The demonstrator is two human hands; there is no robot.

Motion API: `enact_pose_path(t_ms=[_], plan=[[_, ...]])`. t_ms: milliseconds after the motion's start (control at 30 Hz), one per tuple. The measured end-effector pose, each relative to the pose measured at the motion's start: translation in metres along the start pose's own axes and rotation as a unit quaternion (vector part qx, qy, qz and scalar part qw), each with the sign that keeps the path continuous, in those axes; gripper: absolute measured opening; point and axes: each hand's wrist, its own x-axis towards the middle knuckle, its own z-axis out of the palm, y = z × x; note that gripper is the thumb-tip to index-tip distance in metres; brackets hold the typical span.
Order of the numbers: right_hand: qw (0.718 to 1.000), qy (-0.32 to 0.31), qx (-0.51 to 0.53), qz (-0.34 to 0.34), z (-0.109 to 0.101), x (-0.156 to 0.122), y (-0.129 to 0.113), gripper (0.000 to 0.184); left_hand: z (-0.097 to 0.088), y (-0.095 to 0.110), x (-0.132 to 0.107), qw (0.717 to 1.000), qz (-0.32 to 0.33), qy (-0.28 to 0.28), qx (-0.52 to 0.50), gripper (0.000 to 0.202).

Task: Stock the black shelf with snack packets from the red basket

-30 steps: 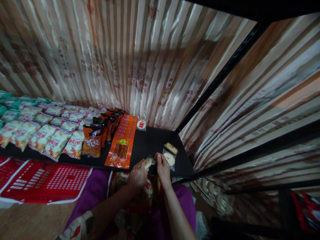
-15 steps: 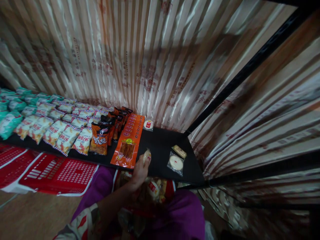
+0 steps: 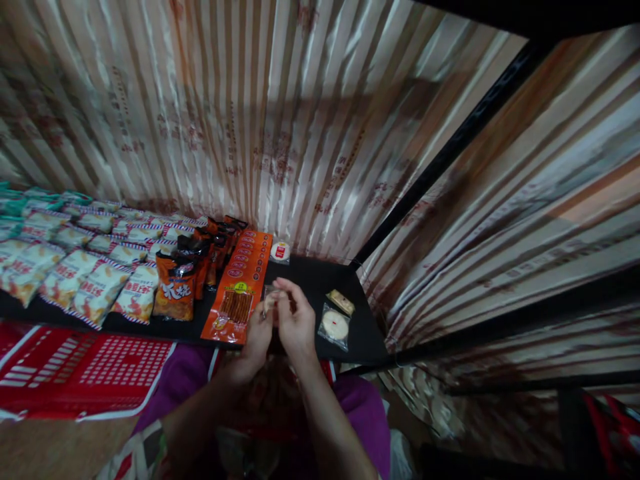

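The person sits close up to a black shelf (image 3: 300, 273), both hands brought together in front of its near edge. The left hand (image 3: 257, 340) has its fingers closed on a small pale snack in a clear wrapper (image 3: 271, 302), mostly hidden between the hands. The right hand (image 3: 299, 327) is curled in from the other side, fingertips bunched at that same packet; I can't tell whether they pinch it or only touch it.

Just to the right of the hands, a round white cake in clear wrap (image 3: 335, 326) lies flat on the shelf, with a slim wrapped bar (image 3: 341, 301) right behind it. Farther back, near the striped curtain (image 3: 300, 133), sits a small round packet with a red label (image 3: 280, 252). Left of the hands lies a long orange packet (image 3: 240, 270), a window in it showing thin brown sticks. Beside it stands a row of black-and-orange snack bags (image 3: 173, 290), then rows of white bags with striped edges (image 3: 135, 293), and green bags (image 3: 13, 203) at the far left. Below the shelf on that side is a red basket (image 3: 120, 367), next to the person's purple trousers (image 3: 173, 373).
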Motion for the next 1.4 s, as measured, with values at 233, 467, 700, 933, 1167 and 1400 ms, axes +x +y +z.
enact_pose_path(t_ms=[233, 467, 700, 933, 1167, 1400], plan=[[0.973, 0.04, -0.154, 0.167, -0.031, 0.021, 0.067, 0.046, 0.006, 0.005, 0.014, 0.993, -0.055, -0.008, -0.101, 0.03], [0.981, -0.01, -0.075, 0.177, -0.028, 0.022, 0.095, 0.035, 0.01, 0.002, 0.027, 0.997, -0.057, -0.009, -0.058, 0.02], [0.97, -0.004, -0.074, 0.232, -0.033, 0.03, 0.112, 0.035, 0.016, -0.007, 0.046, 0.992, -0.065, 0.026, 0.102, 0.023], [0.965, 0.038, 0.046, 0.255, -0.028, 0.041, 0.117, 0.046, 0.026, -0.011, 0.06, 0.983, -0.049, 0.013, 0.178, 0.025], [0.959, 0.046, 0.098, 0.262, -0.03, 0.058, 0.127, 0.032, 0.033, -0.001, 0.07, 0.963, -0.043, -0.011, 0.266, 0.044], [0.96, 0.056, 0.083, 0.263, -0.029, 0.076, 0.142, 0.029, 0.04, 0.001, 0.072, 0.945, -0.008, -0.038, 0.326, 0.054]])
